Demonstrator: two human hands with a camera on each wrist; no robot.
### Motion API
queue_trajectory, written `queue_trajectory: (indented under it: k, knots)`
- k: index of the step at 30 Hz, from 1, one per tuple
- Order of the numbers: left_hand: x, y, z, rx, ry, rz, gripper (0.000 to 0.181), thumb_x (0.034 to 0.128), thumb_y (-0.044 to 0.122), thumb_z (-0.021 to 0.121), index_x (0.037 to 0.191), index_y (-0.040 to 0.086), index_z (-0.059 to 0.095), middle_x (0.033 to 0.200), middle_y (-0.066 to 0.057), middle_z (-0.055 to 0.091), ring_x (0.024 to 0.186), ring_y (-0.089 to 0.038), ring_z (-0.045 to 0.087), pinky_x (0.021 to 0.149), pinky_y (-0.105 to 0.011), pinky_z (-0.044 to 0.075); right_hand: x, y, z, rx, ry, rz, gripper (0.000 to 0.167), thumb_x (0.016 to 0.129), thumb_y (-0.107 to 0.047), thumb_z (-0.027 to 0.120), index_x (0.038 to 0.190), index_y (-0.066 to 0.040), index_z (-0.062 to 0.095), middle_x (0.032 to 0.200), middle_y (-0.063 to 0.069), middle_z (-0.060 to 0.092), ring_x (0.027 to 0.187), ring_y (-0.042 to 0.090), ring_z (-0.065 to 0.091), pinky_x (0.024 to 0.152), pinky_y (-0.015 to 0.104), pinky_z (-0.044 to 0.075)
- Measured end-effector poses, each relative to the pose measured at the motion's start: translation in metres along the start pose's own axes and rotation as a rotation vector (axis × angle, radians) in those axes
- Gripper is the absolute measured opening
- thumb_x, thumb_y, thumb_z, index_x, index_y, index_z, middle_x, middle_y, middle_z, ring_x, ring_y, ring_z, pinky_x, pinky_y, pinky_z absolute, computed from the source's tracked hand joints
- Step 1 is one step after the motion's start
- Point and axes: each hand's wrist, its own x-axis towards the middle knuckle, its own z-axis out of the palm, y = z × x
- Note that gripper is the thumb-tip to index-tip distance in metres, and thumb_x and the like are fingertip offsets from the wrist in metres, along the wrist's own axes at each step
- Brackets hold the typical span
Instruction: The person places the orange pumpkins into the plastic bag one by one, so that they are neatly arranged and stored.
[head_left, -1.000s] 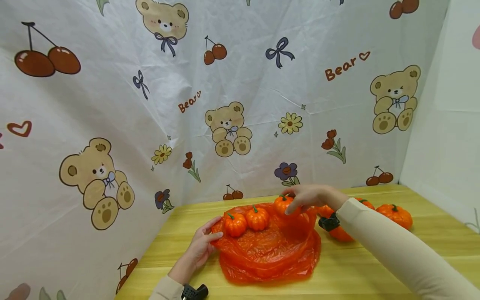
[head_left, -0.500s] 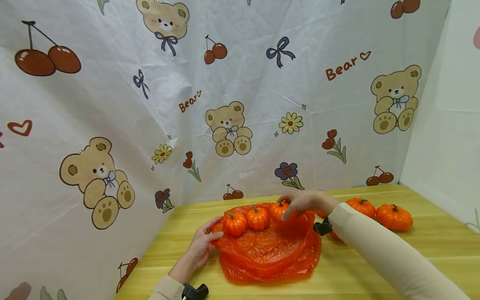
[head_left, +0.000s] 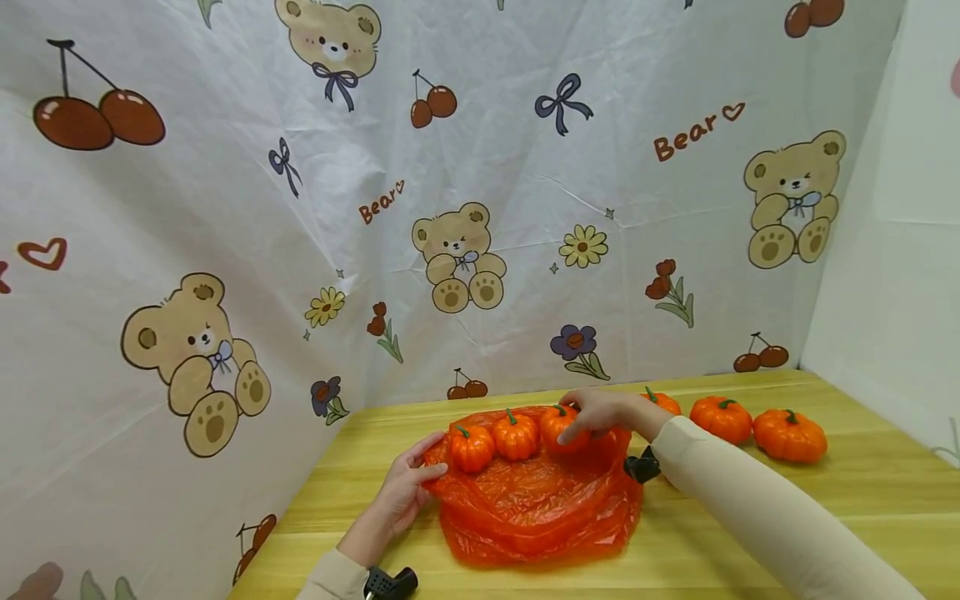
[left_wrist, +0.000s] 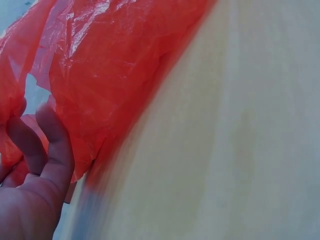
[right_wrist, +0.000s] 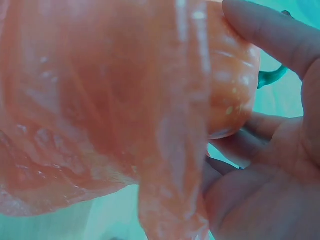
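A red plastic bag (head_left: 540, 537) lies with its mouth spread on the wooden table. Small orange pumpkins with green stems, a left one (head_left: 471, 451) and a middle one (head_left: 516, 438), sit at the back of its opening. My right hand (head_left: 604, 412) grips a third pumpkin (head_left: 557, 428) beside them, thumb on its near side; the right wrist view shows this pumpkin (right_wrist: 230, 85) partly behind the film. At the bag's left rim, my left hand (head_left: 405, 490) holds the edge between thumb and fingers. In the left wrist view, bag film (left_wrist: 105, 80) hangs beside those fingers (left_wrist: 57, 140).
On the table (head_left: 840, 508) to the right stand more pumpkins: one (head_left: 790, 435) farthest right, one (head_left: 720, 419) next to it, and one (head_left: 663, 402) partly behind my right forearm. A printed cloth (head_left: 495, 167) closes off the back and left.
My right hand has lowered the pumpkin and brought it slightly left, beside the other two in the bag. My left hand has stayed at the bag's rim.
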Motion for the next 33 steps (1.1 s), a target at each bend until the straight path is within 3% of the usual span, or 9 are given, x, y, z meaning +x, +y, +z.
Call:
queue_trajectory:
  k: [10,18,27,33]
  knots:
    - [0.001,0.001,0.002,-0.007,0.010,-0.004,0.069,0.0977,-0.002,0.060,0.160,0.005,0.033,0.165,-0.022,0.027,0.121,-0.021,0.063,0.093,-0.034,0.061,-0.002,0.003,0.006,-0.013,0.058,-0.010,0.078,0.082,-0.018,0.087,0.146,0.003,0.047,0.140,0.027,0.055,0.104,0.025,0.064,0.088,0.041,0.062]
    - [0.001,0.000,0.001,-0.001,0.013,-0.004,0.070,0.0971,0.000,0.061,0.160,0.004,0.032,0.165,-0.023,0.027,0.121,-0.021,0.063,0.093,-0.034,0.061,-0.006,0.008,0.010,0.026,0.064,-0.011,0.070,0.082,-0.006,0.085,0.142,0.002,0.050,0.138,0.030,0.057,0.081,0.025,0.065,0.080,0.038,0.062]
    - [0.002,-0.002,-0.001,-0.004,0.017,-0.010,0.071,0.0970,-0.001,0.061,0.161,0.005,0.032,0.164,-0.022,0.029,0.120,-0.020,0.063,0.092,-0.034,0.062,-0.010,0.009,0.007,-0.040,0.082,0.006,0.067,0.080,-0.004,0.085,0.139,-0.002,0.053,0.132,0.023,0.062,0.109,0.030,0.065,0.099,0.049,0.059]
    - [0.001,-0.001,0.000,-0.003,0.013,-0.007,0.071,0.0967,0.000,0.062,0.161,0.004,0.032,0.165,-0.023,0.027,0.123,-0.022,0.062,0.094,-0.035,0.061,-0.010,0.008,0.006,-0.015,0.084,0.007,0.069,0.081,-0.007,0.085,0.140,-0.001,0.051,0.133,0.024,0.062,0.104,0.028,0.065,0.094,0.045,0.061]
